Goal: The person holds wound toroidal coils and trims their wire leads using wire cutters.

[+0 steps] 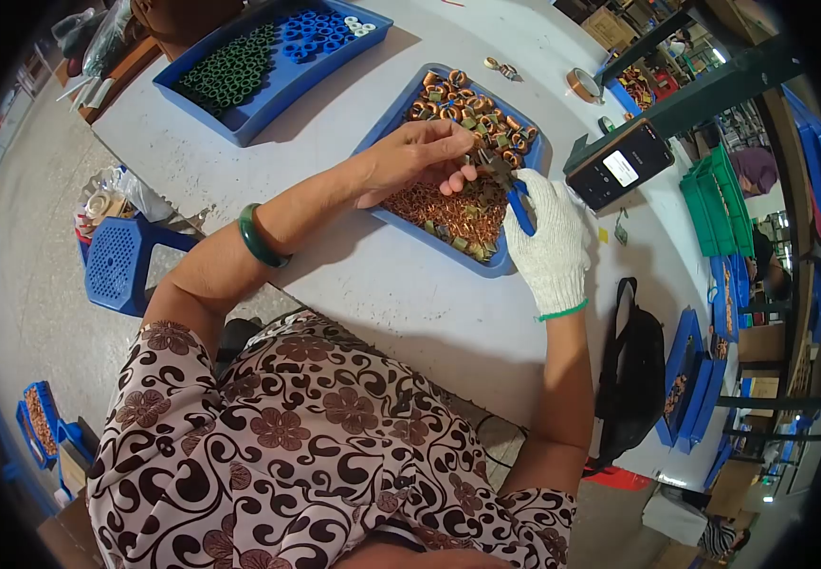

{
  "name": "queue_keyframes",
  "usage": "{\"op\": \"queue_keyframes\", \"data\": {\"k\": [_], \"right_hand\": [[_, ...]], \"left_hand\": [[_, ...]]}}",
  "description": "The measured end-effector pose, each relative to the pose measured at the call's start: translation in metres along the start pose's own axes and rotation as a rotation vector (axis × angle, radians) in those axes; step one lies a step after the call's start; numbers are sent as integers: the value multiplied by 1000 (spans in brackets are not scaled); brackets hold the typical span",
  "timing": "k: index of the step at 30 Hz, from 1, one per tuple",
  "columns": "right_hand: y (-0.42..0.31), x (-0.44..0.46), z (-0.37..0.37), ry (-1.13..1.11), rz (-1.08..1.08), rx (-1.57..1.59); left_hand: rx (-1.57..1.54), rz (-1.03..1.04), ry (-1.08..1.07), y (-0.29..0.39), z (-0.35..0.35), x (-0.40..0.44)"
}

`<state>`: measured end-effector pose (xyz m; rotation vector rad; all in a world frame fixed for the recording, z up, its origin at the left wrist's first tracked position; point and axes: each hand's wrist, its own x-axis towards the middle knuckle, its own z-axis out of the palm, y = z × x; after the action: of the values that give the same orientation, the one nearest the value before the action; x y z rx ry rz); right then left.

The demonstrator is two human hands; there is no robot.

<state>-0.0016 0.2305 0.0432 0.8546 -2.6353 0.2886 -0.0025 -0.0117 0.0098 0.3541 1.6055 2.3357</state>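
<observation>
My left hand, bare with a green bangle at the wrist, is over a blue tray. Its thumb and fingertips are pinched together on something small, mostly hidden by the fingers. My right hand wears a white knitted glove and grips blue-handled pliers. Their dark jaws point at the left fingertips, close to the pinched piece. Copper-wound ring coils fill the tray's far part. Snipped copper wire bits lie heaped in its near part, with some yellowish-green pieces among them.
Another blue tray at the back left holds green, blue and white rings. A phone leans by a green metal post to the right, with a tape roll behind. A black bag lies at the table's right edge. A blue stool stands left.
</observation>
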Motion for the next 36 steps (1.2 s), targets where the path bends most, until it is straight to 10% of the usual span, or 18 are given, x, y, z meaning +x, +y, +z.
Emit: {"op": "queue_keyframes", "data": {"k": [26,36], "right_hand": [[-5,0,-2,-109,63,-52],[-4,3,-8,-59,50,-70]], "left_hand": [[291,246,57,-13,0,4],[868,454,243,-12,-2,4]]}}
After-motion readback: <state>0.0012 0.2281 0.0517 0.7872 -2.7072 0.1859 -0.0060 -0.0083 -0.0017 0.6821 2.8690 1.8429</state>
